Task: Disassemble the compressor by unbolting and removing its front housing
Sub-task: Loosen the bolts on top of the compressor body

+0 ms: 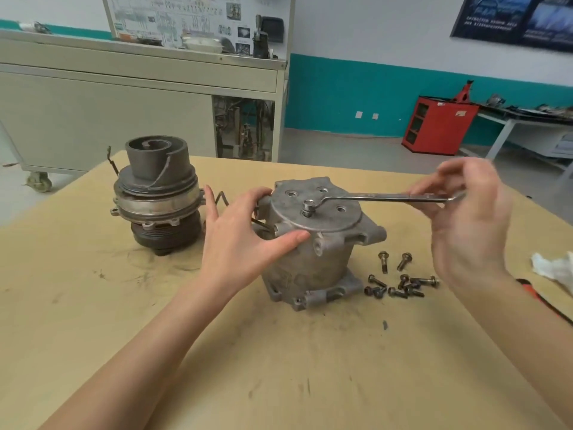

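On the left of the table (93, 305) stands a dark, grooved pulley unit (156, 197), round and stacked, well apart from the work. Next to it the left hand (238, 240) grips the compressor (313, 262), thumb pressed on the near rim and fingers curved over the far edge, bracing it upright. The compressor is a dull, cast grey cylinder with lugs. Its flat top housing (328, 218) shows three empty holes and one bolt (308, 207) near the middle.

The wrench (387, 197), thin bright steel, has its ring seated on that bolt. Its long axis runs nearly level, rightward from the bolt to the right hand (465, 212), so a turn would have to swing that far end round the bolt. The right hand is blurred. Its fingertips appear to pinch the handle's end loosely.

Loose bolts (400, 283), dark and flanged, lie just right of the compressor's base.
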`<act>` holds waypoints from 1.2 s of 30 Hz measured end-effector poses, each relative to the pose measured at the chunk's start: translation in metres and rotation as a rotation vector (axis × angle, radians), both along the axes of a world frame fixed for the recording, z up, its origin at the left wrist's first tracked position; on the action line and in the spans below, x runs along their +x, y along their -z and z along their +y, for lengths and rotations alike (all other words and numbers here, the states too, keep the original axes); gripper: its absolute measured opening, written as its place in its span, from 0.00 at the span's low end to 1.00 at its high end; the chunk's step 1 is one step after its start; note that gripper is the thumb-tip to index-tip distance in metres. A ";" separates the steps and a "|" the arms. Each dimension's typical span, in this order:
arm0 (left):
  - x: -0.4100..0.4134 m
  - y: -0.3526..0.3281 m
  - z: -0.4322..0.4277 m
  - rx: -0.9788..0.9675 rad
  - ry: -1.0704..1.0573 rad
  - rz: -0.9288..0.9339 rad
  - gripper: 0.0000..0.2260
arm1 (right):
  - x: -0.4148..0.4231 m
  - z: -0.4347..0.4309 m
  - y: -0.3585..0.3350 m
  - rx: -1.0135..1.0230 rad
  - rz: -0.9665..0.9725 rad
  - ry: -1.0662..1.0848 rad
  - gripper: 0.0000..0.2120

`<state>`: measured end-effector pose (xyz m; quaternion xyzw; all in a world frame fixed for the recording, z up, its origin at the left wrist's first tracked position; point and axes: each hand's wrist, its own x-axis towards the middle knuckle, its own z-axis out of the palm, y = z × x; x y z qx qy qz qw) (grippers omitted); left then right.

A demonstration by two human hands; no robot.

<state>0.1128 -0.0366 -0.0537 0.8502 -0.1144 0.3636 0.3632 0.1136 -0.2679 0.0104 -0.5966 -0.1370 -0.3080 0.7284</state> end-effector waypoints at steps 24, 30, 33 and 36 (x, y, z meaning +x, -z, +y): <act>0.002 0.002 -0.006 0.013 0.022 0.081 0.45 | -0.052 0.053 -0.010 -0.822 -0.571 -0.326 0.13; -0.001 0.000 -0.001 -0.003 -0.068 0.028 0.38 | 0.020 -0.007 0.006 0.039 0.372 -0.170 0.03; -0.005 -0.004 -0.003 -0.013 -0.057 0.030 0.37 | 0.083 0.026 -0.016 0.026 0.658 -0.149 0.00; -0.004 -0.004 0.000 0.007 -0.053 0.043 0.37 | 0.120 0.087 -0.043 -0.495 0.661 -0.127 0.09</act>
